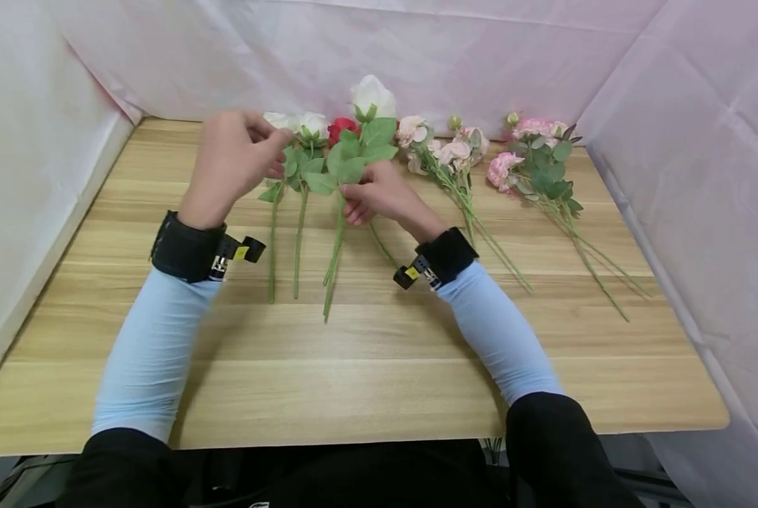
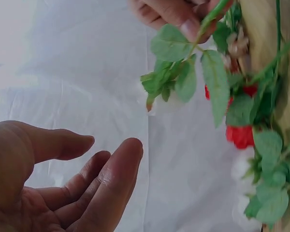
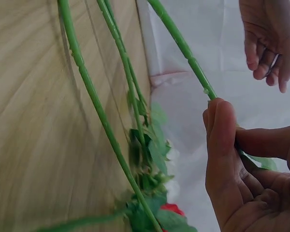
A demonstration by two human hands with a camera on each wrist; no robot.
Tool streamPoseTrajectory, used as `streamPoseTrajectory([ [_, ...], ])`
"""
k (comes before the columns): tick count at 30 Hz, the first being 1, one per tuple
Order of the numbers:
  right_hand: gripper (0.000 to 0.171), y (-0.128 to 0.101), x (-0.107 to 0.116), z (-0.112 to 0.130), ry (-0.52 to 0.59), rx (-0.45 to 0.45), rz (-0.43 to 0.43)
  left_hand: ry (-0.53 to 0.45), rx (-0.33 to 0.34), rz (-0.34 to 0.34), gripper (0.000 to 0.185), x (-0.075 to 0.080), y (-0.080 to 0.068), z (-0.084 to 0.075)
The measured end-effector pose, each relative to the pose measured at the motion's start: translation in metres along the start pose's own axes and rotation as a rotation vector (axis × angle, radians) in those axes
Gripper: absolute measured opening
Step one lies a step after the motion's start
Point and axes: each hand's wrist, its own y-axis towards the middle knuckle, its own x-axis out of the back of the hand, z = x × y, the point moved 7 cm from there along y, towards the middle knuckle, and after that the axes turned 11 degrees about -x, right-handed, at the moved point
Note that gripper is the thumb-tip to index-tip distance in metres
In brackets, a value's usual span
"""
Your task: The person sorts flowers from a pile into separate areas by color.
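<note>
My right hand [image 1: 385, 192] pinches the green stem of a white rose [image 1: 374, 97] between thumb and fingers. In the right wrist view, that stem [image 3: 188, 53] runs up out of the grip, raised off the table. My left hand [image 1: 233, 155] hovers to the left, near two white roses [image 1: 312, 125] lying on the table. The left wrist view shows the left thumb and fingers [image 2: 111, 181] apart, with nothing between them. Red rose petals [image 1: 343, 130] show behind the held rose's leaves; the rest of that flower is partly hidden.
Right of the hands lie pale pink flowers [image 1: 453, 152] with long stems. Farther right is a bunch of brighter pink flowers [image 1: 504, 169]. All lie on a wooden table [image 1: 366, 381], with white cloth walls [image 1: 677, 155] at the back and sides.
</note>
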Motion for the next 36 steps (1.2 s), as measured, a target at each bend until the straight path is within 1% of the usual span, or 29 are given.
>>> streamPoseTrajectory([
  [2, 0.031, 0.013, -0.008, 0.005, -0.016, -0.01, 0.02, 0.004, 0.005, -0.05, 0.033, 0.008, 0.001, 0.006],
  [5, 0.029, 0.034, -0.019, 0.016, -0.027, -0.027, 0.036, 0.022, 0.014, -0.083, 0.033, 0.014, 0.001, 0.011],
  [7, 0.028, 0.046, -0.024, 0.021, -0.033, -0.038, 0.039, 0.015, 0.011, -0.082, 0.034, 0.014, 0.003, 0.013],
  [11, 0.028, 0.066, -0.032, 0.025, -0.067, -0.062, 0.051, -0.054, 0.023, -0.063, 0.033, 0.011, 0.004, 0.015],
  [15, 0.028, 0.082, -0.044, 0.022, -0.095, -0.095, 0.108, -0.076, 0.053, -0.066, 0.032, 0.013, 0.002, 0.016],
  [19, 0.03, 0.09, -0.051, 0.017, -0.16, -0.101, 0.135, -0.075, 0.058, -0.066, 0.033, 0.014, 0.003, 0.014],
  [23, 0.034, 0.094, -0.053, 0.013, -0.281, -0.079, 0.127, -0.072, 0.049, -0.045, 0.032, 0.011, 0.004, 0.011],
  [26, 0.036, 0.095, -0.055, 0.013, -0.347, -0.05, 0.107, -0.054, 0.045, -0.029, 0.033, 0.01, 0.005, 0.01],
  [31, 0.037, 0.095, -0.057, 0.022, -0.4, 0.015, 0.05, -0.023, 0.034, -0.022, 0.036, 0.013, 0.004, 0.011],
  [34, 0.041, 0.095, -0.059, 0.026, -0.415, 0.029, 0.036, -0.014, 0.04, -0.029, 0.036, 0.016, 0.003, 0.012],
  [36, 0.041, 0.095, -0.06, 0.028, -0.415, 0.014, 0.036, -0.006, 0.048, -0.032, 0.036, 0.019, 0.002, 0.012],
])
